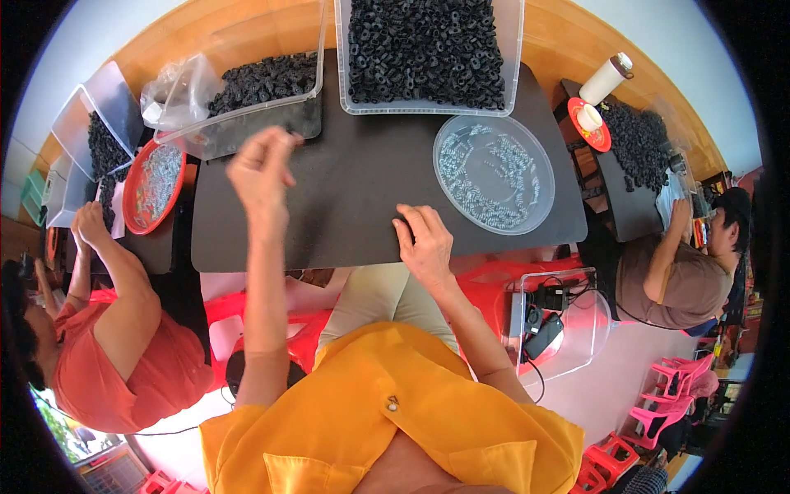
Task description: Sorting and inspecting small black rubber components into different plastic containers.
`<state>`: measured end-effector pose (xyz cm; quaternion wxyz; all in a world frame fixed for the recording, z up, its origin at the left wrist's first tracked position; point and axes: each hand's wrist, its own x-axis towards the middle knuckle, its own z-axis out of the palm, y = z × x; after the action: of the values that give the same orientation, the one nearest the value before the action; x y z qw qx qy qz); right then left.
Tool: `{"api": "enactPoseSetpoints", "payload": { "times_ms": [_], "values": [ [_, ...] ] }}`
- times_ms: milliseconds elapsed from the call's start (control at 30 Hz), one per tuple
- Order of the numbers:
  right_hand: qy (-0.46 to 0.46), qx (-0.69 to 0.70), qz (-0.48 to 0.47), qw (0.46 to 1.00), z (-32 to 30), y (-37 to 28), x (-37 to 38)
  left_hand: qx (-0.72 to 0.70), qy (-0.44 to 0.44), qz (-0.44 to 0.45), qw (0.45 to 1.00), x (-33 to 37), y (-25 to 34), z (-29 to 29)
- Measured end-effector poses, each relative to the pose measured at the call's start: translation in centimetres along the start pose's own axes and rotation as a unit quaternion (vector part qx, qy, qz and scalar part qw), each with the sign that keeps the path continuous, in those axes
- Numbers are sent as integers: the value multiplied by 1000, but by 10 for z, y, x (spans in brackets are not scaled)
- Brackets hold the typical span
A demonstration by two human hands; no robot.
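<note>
My left hand (pixel 262 177) is raised over the left side of the dark table, by the near rim of a clear bin (pixel 239 123). Its fingers are pinched, with a small black part (pixel 297 138) showing at the tips. That bin holds a heap of black parts (pixel 267 80). Near the front edge, my right hand (pixel 428 244) is closed with curled fingers; anything inside is hidden. To its right lies a round clear tray (pixel 539 210) with many small silver coiled pieces, screws or springs. A second clear bin (pixel 428 107) full of small black plastic parts stands at the back.
On the left, a co-worker in red (pixel 132 362) works beside a red tray (pixel 136 222) of silver pieces. Another co-worker (pixel 679 276) sits at a table on the right. A clear box (pixel 576 342) with cables and black devices stands below my table's right side.
</note>
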<state>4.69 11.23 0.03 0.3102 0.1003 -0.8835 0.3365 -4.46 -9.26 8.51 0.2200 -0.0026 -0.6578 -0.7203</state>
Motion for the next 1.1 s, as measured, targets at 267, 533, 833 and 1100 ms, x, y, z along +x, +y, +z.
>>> {"api": "enactPoseSetpoints", "payload": {
  "times_ms": [267,533,833,1100],
  "values": [
    [-1,1,-27,1000,0,1,0,295,93,222,925,103,13,5],
    [6,-15,-37,999,1,3,-1,289,-216,327,873,66,-27,139],
    [13,-24,-46,999,2,1,-2,406,-289,305,811,75,-85,198],
    [11,67,-34,997,-9,3,-3,257,-258,214,907,64,-67,173]
  ]
}}
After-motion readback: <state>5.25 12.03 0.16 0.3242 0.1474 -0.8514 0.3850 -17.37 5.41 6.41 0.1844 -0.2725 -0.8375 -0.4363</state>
